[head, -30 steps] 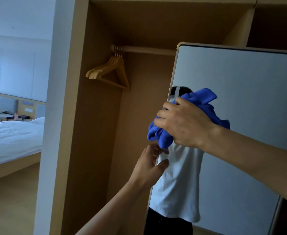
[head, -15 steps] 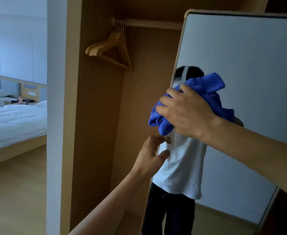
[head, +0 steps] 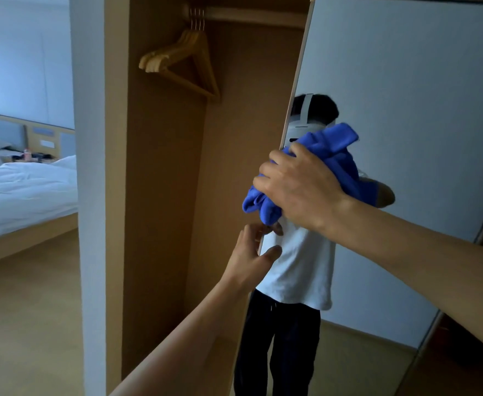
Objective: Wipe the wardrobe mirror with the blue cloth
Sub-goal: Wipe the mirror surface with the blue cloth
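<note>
The wardrobe mirror (head: 411,115) fills the right half of the view, a tall pane with a thin wooden edge. My right hand (head: 300,187) grips the bunched blue cloth (head: 337,155) and presses it against the glass near the mirror's left edge, at mid height. Below it, my left hand (head: 251,258) holds the mirror's left edge, fingers curled behind the frame and thumb on the glass. The mirror reflects a person in a white shirt and dark trousers.
Left of the mirror is the open wardrobe bay (head: 163,195) with several wooden hangers (head: 183,64) on a rail. A white pillar (head: 89,195) stands beside it. A bed (head: 20,190) with white bedding lies at far left on the tan floor.
The view has tilted downward, so the mirror's top edge has left the frame. My right hand with the cloth has slid slightly down the glass. My left hand keeps its hold on the edge.
</note>
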Tool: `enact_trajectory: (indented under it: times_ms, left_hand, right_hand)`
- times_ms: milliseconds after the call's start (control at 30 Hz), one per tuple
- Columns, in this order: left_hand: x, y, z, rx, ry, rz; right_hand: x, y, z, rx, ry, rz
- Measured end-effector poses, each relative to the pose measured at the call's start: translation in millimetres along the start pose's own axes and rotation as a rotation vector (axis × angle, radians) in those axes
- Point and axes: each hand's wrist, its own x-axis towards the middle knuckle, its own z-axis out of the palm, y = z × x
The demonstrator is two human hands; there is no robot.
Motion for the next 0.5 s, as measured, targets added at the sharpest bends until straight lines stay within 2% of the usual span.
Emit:
enact_trajectory:
  times_ms: [167,367,500]
  left_hand:
    - [-7.6,-4.1,0.7,0.03,-0.006,0.003]
    - [-12.5,-8.3,5.6,0.052,-0.017,0.027]
    - [-17.4,-22.8,9.7,-0.013,0.028,-0.082]
  right_hand:
    - [9.7,16.5,-9.4,-0.019,0.031,0.048]
    - [-9.1,-0.6,1.9,0.034,0.029,0.007]
    - [-20.1,-31.1,14.4,0.053,-0.015,-0.041]
